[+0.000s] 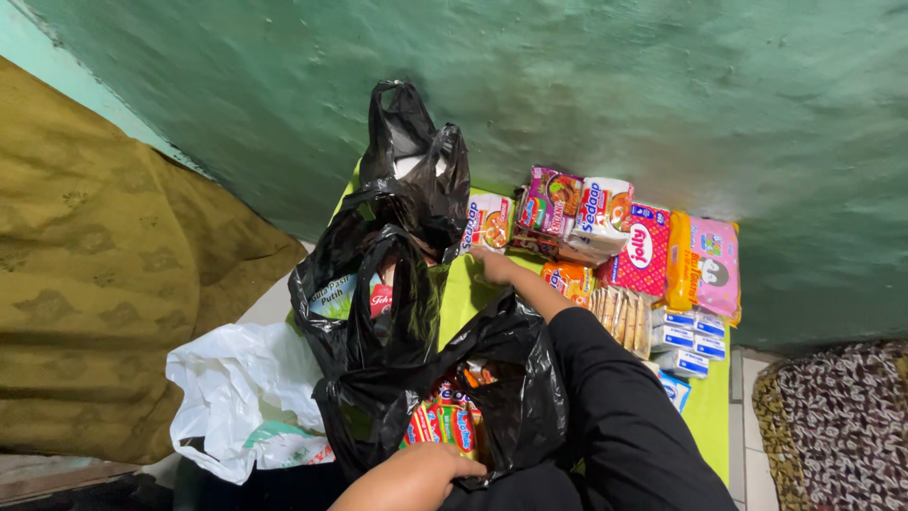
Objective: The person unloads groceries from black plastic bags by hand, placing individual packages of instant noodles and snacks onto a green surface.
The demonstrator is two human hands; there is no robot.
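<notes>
**Inspector:** Hands first.

**Recorder:** The left hand (pixel 416 476) sits at the bottom edge, fingers curled over the rim of the nearest black plastic bag (pixel 515 397), gripping it. The right hand (pixel 490 266), in a dark sleeve, reaches forward across that bag onto the green bench (pixel 463 293); its palm faces down beside an orange-and-white noodle packet (pixel 487 223). I cannot tell whether its fingers are holding anything.

**Inspector:** The gripped bag?

**Recorder:** Front centre, mouth open, red and yellow packets (pixel 443 421) showing inside. A second black bag (pixel 378 284) stands behind it to the left, a third (pixel 416 161) further back against the green wall (pixel 615 85).

**Inspector:** Packages?

**Recorder:** Set in a row along the wall: a purple packet (pixel 549 201), a white packet (pixel 602 214), a red-pink square pack (pixel 643 251), a pink soft pack (pixel 714 265). Small blue-and-white boxes (pixel 686 339) lie stacked in front.

**Inspector:** Edges and room?

**Recorder:** A bare green strip lies between the bags and the row. A white plastic bag (pixel 232 397) slumps at the left, beside an olive cloth (pixel 95 265).
</notes>
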